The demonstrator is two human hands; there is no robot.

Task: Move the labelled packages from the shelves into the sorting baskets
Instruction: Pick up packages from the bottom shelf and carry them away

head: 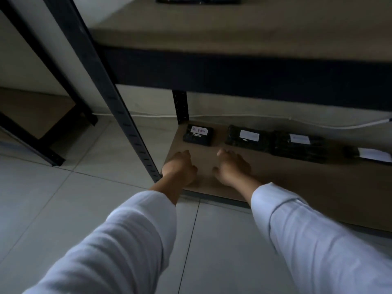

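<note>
1. Both hands reach low onto the bottom shelf [286, 183]; the left hand [180, 167] and right hand [231, 168] sit side by side, just short of the packages, fingers loosely curled and holding nothing; I judge they are lined up to take the nearest parcel from both sides.
2. The package marked "RETURN" [198, 135] lies flat at the shelf's back left corner, label up, just beyond the fingertips and apart from them; lying label up, it can be read before it is sorted.
3. Three more black packages run in a row to the right: the second package [246, 137], the third package [297, 146] touching or overlapping it, and the fourth package [369, 154] at the frame's edge; their labels are too blurred to read.
4. The surface is bare brown board in a dark metal frame; an upright post [118, 107] stands at the left; the upper shelf [233, 28] carries another dark parcel at its far edge.
5. The room is dim, with pale floor tiles [84, 209] and a white cable [318, 124] along the wall; no sorting basket is in view.
</note>
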